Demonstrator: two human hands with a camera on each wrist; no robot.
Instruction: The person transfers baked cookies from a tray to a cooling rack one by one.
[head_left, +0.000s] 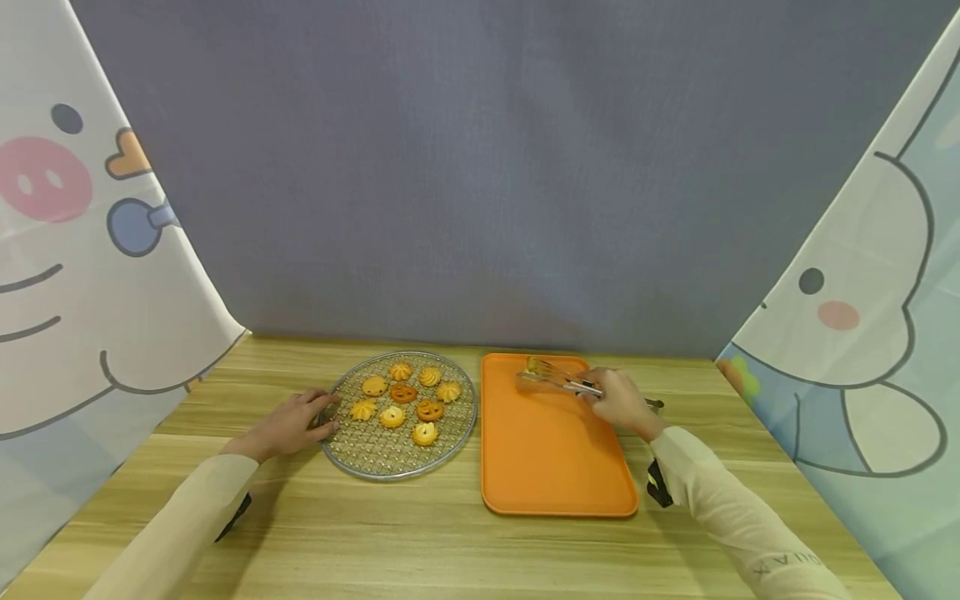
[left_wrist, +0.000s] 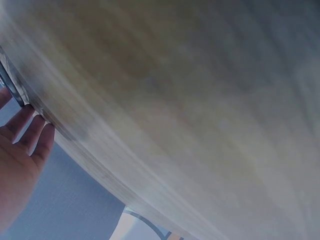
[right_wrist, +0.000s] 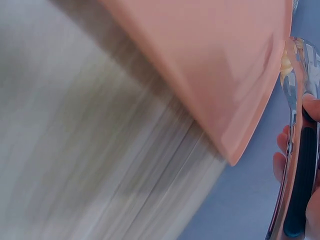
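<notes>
My right hand (head_left: 621,403) grips metal tongs (head_left: 561,382) with dark handle grips, seen up close along the right edge of the right wrist view. Between the tong tips is a yellow-golden cookie (head_left: 534,365), over the far end of an orange tray (head_left: 555,467). Left of the tray lies a round wire rack (head_left: 360,457) bearing several cookies, some pale and swirled, others brown and pretzel-like (head_left: 430,410). At the rack's left rim rests my left hand (head_left: 296,423), its fingers (left_wrist: 42,142) fairly straight and their tips touching the rim in the left wrist view.
Rack and tray lie side by side on a wooden table (head_left: 360,542). A grey cloth screen (head_left: 480,183) rises behind the table's back edge. Cartoon-printed sheets stand at the left (head_left: 90,275) and right (head_left: 862,350).
</notes>
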